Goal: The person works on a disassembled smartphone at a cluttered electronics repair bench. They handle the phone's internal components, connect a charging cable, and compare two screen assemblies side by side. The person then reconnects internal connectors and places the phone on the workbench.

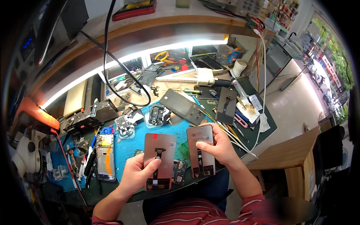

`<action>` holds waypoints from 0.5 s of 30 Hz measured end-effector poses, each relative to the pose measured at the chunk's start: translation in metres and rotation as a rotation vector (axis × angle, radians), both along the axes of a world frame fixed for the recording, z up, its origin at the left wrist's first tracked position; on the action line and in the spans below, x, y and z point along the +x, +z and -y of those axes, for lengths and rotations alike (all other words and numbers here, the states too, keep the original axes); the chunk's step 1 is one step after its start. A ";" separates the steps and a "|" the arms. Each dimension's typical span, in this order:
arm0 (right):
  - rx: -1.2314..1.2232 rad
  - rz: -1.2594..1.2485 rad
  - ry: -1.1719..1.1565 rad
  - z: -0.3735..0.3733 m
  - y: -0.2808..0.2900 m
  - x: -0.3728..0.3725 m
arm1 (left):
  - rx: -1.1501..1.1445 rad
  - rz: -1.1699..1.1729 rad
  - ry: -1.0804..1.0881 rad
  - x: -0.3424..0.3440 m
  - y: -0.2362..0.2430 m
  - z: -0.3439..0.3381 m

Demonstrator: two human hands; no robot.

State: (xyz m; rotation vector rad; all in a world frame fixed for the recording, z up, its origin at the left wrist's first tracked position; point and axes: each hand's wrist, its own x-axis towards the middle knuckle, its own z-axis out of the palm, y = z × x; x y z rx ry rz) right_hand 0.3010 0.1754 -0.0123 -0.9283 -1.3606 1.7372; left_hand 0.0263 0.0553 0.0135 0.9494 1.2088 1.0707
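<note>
My left hand [137, 172] is closed on a phone screen [162, 142], its thumb pressed on the back near a black flex cable. That screen stands upright, grey-brown on the back, with a small red tab near its top. A second phone screen [194, 138] of similar look is in my right hand [221, 148], the thumb across its back above a black flex cable. The two screens are held side by side, apart, over the near edge of the blue mat [131, 144]. Partly hidden behind the left screen lies an opened phone body [179, 171].
Left on the mat lies an opened phone [105, 165] with an orange strip. Clear trays of small parts [157, 115], a dark panel [182, 106] and another phone screen [226, 107] lie beyond. A looping black cable [106, 56] hangs over the bench; a microscope [32, 150] stands far left.
</note>
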 end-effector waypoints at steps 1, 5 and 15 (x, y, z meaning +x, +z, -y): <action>0.000 -0.017 -0.007 0.000 -0.001 -0.001 | -0.018 0.004 0.001 0.001 0.001 0.000; -0.015 -0.052 -0.028 0.001 0.002 -0.003 | -0.009 0.049 0.026 0.003 0.000 -0.001; -0.057 -0.083 -0.048 0.002 0.002 -0.007 | 0.010 0.127 0.040 0.003 0.003 -0.001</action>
